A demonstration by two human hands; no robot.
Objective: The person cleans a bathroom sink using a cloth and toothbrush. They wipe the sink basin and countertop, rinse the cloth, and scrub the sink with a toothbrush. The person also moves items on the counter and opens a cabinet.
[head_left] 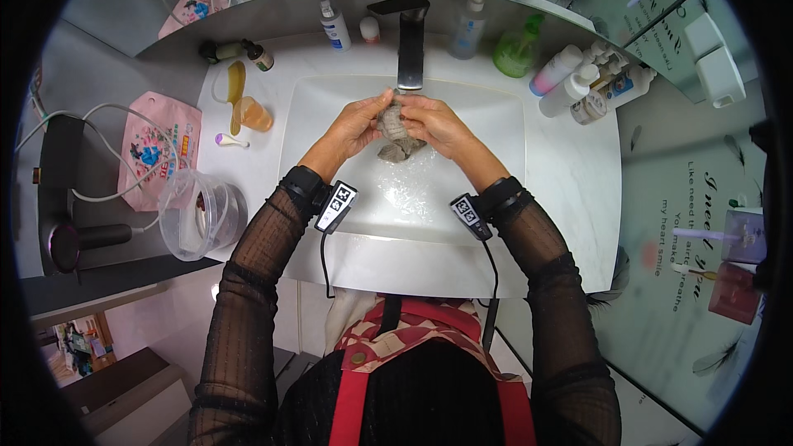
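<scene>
Over the white sink [487, 140], right below the spout, my left hand [362, 124] and my right hand [438, 124] close on a wet grey-brown cloth [398, 147]. The cloth is bunched and looks ribbed; whether it is a sock or a rag I cannot tell. Its lower end hangs loose between the hands. Thumbs and fingers of both hands meet near its top, partly hiding it. The black faucet [410, 49] stands just beyond my fingers. Bright ripples of water show in the basin under the cloth.
Bottles line the counter's back edge, among them a green pump bottle [518, 45] and a white spray bottle [334, 26]. Several more bottles [570, 87] crowd the right corner. At left are an orange cup [253, 114], a clear bucket [198, 215] and a hair dryer [70, 246].
</scene>
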